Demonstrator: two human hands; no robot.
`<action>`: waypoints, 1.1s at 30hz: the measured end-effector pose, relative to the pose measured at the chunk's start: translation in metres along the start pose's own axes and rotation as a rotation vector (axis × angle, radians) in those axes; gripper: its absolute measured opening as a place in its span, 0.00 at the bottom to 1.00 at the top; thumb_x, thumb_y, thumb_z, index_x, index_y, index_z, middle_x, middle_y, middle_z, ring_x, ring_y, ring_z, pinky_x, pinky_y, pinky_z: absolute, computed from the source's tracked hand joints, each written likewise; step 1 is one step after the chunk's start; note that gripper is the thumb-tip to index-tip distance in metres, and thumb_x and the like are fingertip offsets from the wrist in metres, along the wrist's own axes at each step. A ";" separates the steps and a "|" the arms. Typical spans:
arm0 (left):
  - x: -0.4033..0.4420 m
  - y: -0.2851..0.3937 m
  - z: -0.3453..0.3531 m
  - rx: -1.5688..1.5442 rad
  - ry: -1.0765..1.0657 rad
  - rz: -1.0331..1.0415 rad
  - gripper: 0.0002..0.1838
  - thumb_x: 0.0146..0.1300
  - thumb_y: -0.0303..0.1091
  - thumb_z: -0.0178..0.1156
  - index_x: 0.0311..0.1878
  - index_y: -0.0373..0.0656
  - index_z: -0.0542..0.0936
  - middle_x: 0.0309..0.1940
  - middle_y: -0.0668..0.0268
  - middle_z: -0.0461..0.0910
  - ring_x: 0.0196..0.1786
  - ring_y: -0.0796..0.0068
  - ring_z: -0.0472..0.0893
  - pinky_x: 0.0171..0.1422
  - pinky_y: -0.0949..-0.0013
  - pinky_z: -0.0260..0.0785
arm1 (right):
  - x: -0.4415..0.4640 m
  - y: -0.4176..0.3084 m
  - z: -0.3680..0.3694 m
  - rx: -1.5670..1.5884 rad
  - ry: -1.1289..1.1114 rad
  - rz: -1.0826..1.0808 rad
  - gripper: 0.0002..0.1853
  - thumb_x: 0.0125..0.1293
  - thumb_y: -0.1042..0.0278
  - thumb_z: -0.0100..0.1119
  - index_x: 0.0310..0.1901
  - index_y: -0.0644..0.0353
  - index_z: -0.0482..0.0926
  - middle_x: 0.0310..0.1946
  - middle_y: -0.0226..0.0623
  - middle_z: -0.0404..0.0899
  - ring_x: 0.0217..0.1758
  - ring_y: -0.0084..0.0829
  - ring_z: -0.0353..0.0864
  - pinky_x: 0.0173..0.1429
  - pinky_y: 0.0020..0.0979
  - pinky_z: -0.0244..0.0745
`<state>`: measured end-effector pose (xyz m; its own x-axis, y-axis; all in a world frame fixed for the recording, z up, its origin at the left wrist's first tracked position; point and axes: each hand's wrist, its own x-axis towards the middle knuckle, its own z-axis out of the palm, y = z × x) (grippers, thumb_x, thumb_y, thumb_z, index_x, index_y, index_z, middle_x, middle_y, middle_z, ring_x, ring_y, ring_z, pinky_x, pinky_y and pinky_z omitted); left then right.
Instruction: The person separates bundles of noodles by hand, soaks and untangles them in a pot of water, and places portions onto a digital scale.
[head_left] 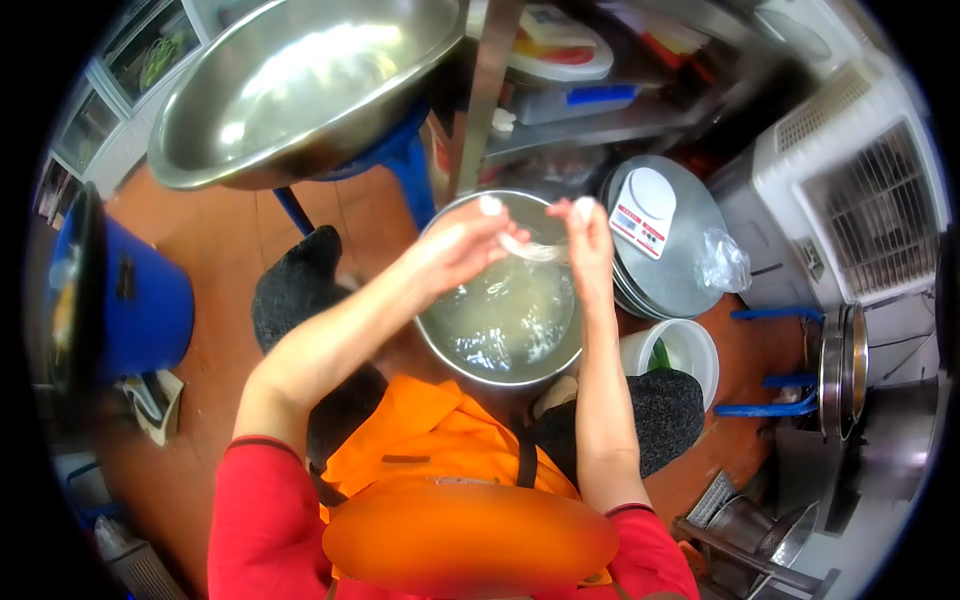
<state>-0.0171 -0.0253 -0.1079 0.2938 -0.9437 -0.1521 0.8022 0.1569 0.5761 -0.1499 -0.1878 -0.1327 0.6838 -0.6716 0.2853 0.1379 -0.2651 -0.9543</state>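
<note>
Both hands are raised over the far part of a round metal basin [500,330] holding cloudy water. A pale, translucent strip [533,249] stretches between them, too blurred to identify. Its left end is pinched in my left hand [465,240], whose fingers are closed. My right hand [588,235] grips the other end, with its fingers pressed together. The basin stands on the floor between my knees. Light glints on the water, and something pale lies below its surface, not clear enough to name.
A large steel bowl [300,90] rests on a blue stool at upper left. Right of the basin are a white scale [643,210] on stacked round metal lids [680,270] and a white bucket [700,350]. A blue bin [150,295] stands left; a metal shelf [590,130] is ahead.
</note>
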 end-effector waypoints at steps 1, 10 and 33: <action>0.002 0.002 0.003 -0.021 0.014 0.009 0.03 0.66 0.24 0.53 0.42 0.37 0.72 0.38 0.57 0.78 0.51 0.58 0.79 0.61 0.60 0.72 | -0.004 -0.004 0.003 -0.123 -0.149 -0.027 0.11 0.72 0.60 0.49 0.42 0.59 0.76 0.37 0.34 0.80 0.39 0.27 0.77 0.46 0.26 0.70; 0.022 -0.001 -0.021 0.412 0.087 -0.233 0.21 0.69 0.43 0.53 0.51 0.32 0.72 0.45 0.53 0.77 0.48 0.59 0.80 0.55 0.60 0.75 | -0.022 -0.026 -0.019 0.585 -0.662 0.882 0.25 0.75 0.50 0.40 0.54 0.67 0.73 0.23 0.32 0.72 0.36 0.36 0.81 0.52 0.43 0.77; 0.073 -0.043 0.010 -0.025 -0.464 -0.492 0.44 0.62 0.72 0.31 0.60 0.40 0.70 0.43 0.54 0.80 0.41 0.62 0.82 0.51 0.58 0.75 | 0.061 -0.071 -0.032 1.042 -0.269 0.346 0.26 0.74 0.47 0.38 0.61 0.60 0.66 0.25 0.31 0.72 0.53 0.42 0.78 0.60 0.55 0.70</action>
<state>-0.0354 -0.1039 -0.1357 -0.3578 -0.9334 -0.0281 0.7989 -0.3216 0.5083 -0.1413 -0.2324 -0.0451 0.9159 -0.3927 0.0831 0.3554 0.6970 -0.6229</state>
